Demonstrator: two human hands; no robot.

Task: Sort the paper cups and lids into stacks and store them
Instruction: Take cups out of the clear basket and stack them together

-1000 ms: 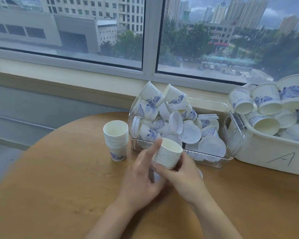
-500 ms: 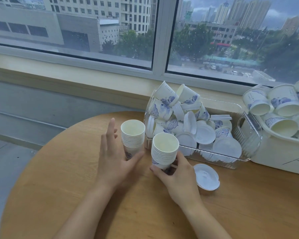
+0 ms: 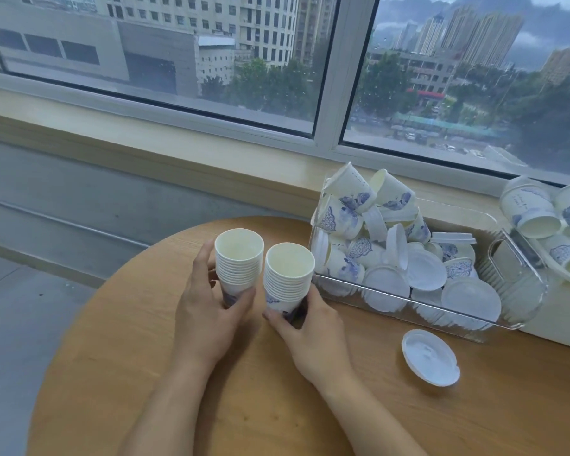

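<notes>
Two stacks of white paper cups with blue prints stand side by side on the round wooden table [image 3: 145,373]. My left hand [image 3: 208,311] grips the left cup stack [image 3: 238,261] around its base. My right hand [image 3: 310,327] holds the right cup stack [image 3: 288,278] at its bottom cup. A clear plastic bin [image 3: 520,274] to the right holds several loose cups and white lids in a jumble. One white lid [image 3: 430,357] lies alone on the table in front of that bin.
A white tub [image 3: 560,327] with more cups stands at the far right edge of the view. The window sill [image 3: 178,153] runs behind the table. The table's left rim drops to a grey floor [image 3: 20,307].
My left hand left the right stack, reached over and closed round the left stack. The two stacks now stand close together. The view shifted left and a lone lid came into sight.
</notes>
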